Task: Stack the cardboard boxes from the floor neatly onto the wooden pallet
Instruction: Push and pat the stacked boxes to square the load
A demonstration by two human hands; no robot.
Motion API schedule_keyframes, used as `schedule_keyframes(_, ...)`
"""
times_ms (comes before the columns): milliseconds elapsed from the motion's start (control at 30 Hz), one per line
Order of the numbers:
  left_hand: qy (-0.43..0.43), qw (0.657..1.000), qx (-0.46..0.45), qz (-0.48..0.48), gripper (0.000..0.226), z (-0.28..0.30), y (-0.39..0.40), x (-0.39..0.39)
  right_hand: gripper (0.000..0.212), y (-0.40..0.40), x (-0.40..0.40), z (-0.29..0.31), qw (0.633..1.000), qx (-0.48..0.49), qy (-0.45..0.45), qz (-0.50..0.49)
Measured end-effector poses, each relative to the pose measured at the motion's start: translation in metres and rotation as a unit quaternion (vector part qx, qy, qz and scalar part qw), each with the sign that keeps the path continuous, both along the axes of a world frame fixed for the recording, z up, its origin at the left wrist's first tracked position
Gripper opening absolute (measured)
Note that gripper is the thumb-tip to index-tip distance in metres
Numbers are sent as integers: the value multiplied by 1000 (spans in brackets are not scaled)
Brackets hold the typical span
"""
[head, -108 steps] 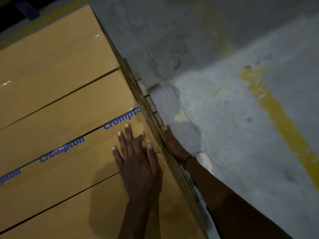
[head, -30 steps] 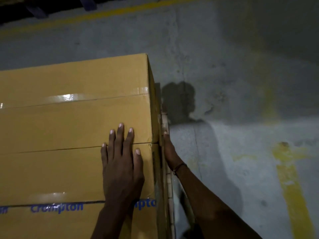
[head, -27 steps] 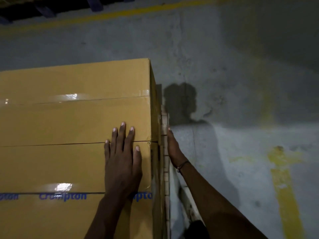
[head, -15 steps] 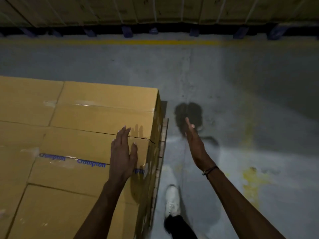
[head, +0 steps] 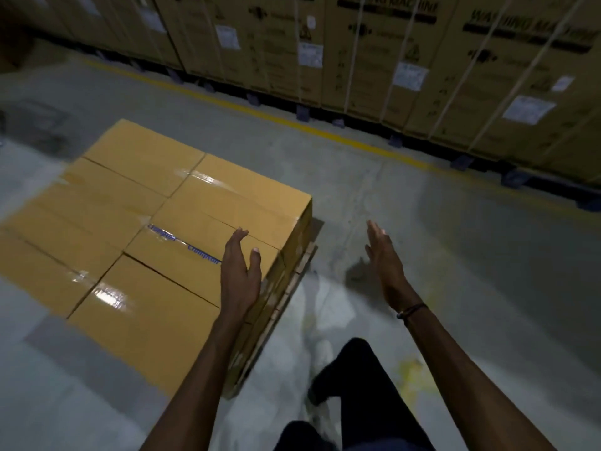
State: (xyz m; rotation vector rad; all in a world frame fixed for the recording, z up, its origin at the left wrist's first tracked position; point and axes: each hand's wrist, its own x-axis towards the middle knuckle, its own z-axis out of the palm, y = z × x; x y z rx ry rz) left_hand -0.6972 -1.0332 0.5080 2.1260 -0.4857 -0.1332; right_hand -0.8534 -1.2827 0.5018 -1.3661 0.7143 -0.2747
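— Where are the boxes?
— Your tan, taped cardboard boxes (head: 182,229) sit packed edge to edge in a flat layer on the slatted wooden pallet (head: 297,275), whose edge shows along their right side.
— And my hands?
— Your left hand (head: 239,275) is above the near right corner of the stack, fingers straight, grasping nothing. Your right hand (head: 387,265), with a dark wristband (head: 411,310), is released too, out over the grey concrete floor (head: 487,255).
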Motion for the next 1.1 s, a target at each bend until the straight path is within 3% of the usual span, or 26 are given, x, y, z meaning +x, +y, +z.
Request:
schedule_keyframes(300,17,995,2,98,36,13,-55,1,53,-93,35,35,998,3,5,58)
schedule_keyframes(567,31,982,14,186,36,9,-157,38,56,-204,115,52,982,12,15,189)
schedule_keyframes(867,34,956,8,292,36,10,-211,74,55,-266,233,36,950,8,38,309)
schedule_keyframes(1100,67,942,32,327,36,-32,-240,139,56,-280,349,-7,930,2,80,359)
